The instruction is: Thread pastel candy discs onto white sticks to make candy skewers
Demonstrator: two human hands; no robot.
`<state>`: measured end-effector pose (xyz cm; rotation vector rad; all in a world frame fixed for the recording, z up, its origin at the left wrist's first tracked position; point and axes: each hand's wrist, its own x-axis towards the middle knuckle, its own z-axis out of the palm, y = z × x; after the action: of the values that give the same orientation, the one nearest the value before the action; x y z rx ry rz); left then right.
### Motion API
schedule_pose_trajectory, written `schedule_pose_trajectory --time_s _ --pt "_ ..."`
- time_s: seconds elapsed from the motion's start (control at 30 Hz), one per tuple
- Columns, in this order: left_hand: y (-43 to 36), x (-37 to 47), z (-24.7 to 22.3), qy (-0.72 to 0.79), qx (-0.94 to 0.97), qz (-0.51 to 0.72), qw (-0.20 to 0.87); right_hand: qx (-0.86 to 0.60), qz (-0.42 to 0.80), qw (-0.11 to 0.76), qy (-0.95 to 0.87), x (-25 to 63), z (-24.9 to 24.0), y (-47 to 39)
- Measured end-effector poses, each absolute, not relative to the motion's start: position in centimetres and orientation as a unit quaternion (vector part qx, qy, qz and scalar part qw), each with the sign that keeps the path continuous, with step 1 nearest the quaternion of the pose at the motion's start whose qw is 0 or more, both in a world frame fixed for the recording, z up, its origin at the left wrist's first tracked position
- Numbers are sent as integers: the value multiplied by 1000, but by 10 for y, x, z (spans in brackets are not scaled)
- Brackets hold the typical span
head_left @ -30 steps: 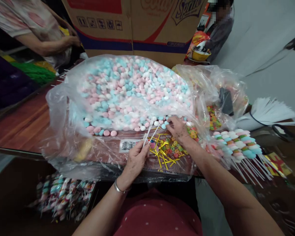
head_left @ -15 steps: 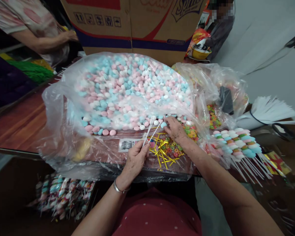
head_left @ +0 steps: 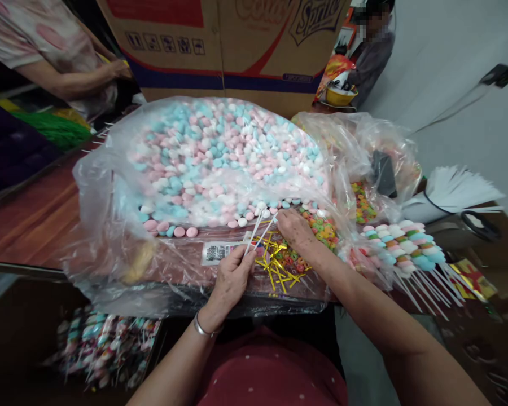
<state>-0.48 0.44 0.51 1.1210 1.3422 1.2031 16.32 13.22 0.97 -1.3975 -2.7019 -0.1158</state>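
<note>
White sticks (head_left: 256, 232) stand fanned upward from my left hand (head_left: 233, 272), whose thumb and fingers are pinched round their lower ends. My right hand (head_left: 295, 228) is closed at the tip of one stick; whatever its fingertips hold is hidden. Behind both hands lies a large clear bag of pink, blue and white candies (head_left: 228, 152), some spilling along its front edge. Gold twist ties (head_left: 275, 262) and ring-shaped candies (head_left: 294, 260) lie between my hands. More coloured rings (head_left: 322, 228) are just beyond my right wrist.
Skewered candies (head_left: 406, 248) are stacked at the right, near a bundle of white sticks (head_left: 461, 189). A carton (head_left: 228, 51) stands behind the bag. Finished-looking skewers (head_left: 105, 344) fill a box at lower left. Two other people are behind, one at each side.
My right hand has moved slightly left, onto a stick's tip, and the blue candy beside its fingers no longer shows. The whole view has shifted a little.
</note>
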Motion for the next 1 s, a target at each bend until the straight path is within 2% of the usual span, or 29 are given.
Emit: schedule_pose_trajectory --time_s 0.27,0.37,0.47,0.6,1.0 --pt "4 -4 -1 559 478 491 467 -535 116 206 -811 168 15 142" --pt "5 -3 -1 557 488 476 474 -570 328 344 -670 175 22 143" --pt "5 -2 0 578 502 454 456 -516 545 443 -492 180 31 140" --pt "5 -1 1 580 513 449 445 -455 635 447 -436 183 39 135" --pt "7 0 2 586 524 447 427 -439 658 430 -434 183 42 134"
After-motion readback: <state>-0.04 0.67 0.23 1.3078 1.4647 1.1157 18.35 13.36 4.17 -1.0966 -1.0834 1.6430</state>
